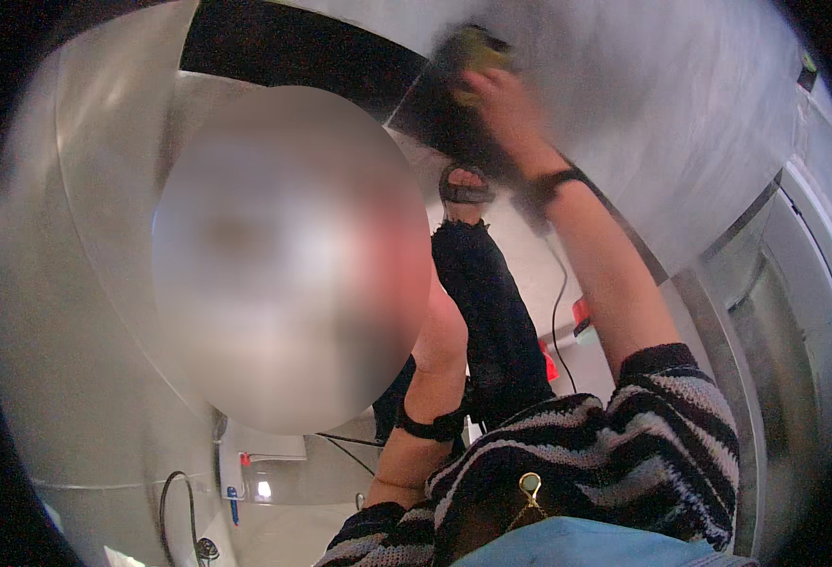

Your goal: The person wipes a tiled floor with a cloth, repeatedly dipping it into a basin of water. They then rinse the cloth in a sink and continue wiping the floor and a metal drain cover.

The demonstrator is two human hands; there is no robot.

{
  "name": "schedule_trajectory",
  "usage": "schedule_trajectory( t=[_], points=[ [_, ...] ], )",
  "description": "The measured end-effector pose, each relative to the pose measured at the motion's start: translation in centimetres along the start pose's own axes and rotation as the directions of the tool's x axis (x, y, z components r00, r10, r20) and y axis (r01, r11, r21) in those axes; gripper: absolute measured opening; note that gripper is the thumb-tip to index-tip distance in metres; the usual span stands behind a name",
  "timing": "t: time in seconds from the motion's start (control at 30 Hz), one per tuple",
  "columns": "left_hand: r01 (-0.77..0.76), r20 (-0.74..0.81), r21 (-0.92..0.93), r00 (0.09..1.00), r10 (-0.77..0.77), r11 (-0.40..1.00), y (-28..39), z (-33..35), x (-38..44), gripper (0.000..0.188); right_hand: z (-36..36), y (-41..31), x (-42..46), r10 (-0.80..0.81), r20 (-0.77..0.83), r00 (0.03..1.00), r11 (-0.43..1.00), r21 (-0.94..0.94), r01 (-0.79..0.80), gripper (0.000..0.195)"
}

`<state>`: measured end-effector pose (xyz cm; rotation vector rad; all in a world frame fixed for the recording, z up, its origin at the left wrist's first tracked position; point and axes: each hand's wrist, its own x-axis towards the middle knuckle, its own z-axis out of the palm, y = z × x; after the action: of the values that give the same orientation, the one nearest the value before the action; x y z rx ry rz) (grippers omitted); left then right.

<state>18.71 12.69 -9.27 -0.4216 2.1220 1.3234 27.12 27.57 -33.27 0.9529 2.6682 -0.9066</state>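
My right hand [501,99], blurred, is raised at the top centre with its fingers around a yellow-green and black object [483,49], too blurred to name exactly. The object is against or close to a smooth grey wall surface [643,92]. A dark cord [562,283] hangs below my right wrist; whether it joins the object cannot be told. My left hand [444,326] is lower, near my dark-trousered leg, mostly covered by a large blurred oval patch. What its fingers do is hidden.
A black band [302,46] crosses the upper wall. At right stands a framed door or panel [777,333]. Red items [551,361] lie by my leg. A black hose or cable [164,496] and a blue-handled item [233,504] are at lower left.
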Motion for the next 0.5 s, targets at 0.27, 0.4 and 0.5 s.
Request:
schedule_trajectory(
  t=[0.27, 0.4, 0.5],
  points=[
    [0.145, 0.166, -0.131, 0.978, -0.123, 0.981, -5.0, -0.2, -1.7, 0.027, 5.1, 4.9, -5.9, -0.054, 0.228, 0.972, 0.993, 0.117, 0.028, 0.038],
    [0.168, 0.185, -0.240, 0.975, -0.125, 0.956, -6.8, -1.3, -2.5, 0.025, 4.6, 9.2, -19.2, 0.344, 0.348, 0.872, 0.927, 0.021, -0.374, 0.037],
    [0.134, 0.245, -0.124, 0.964, -0.101, 0.983, -4.8, -0.6, -2.3, 0.024, 5.3, 18.3, -30.5, 0.733, 0.418, 0.537, 0.677, -0.368, -0.637, 0.045]
  ],
)
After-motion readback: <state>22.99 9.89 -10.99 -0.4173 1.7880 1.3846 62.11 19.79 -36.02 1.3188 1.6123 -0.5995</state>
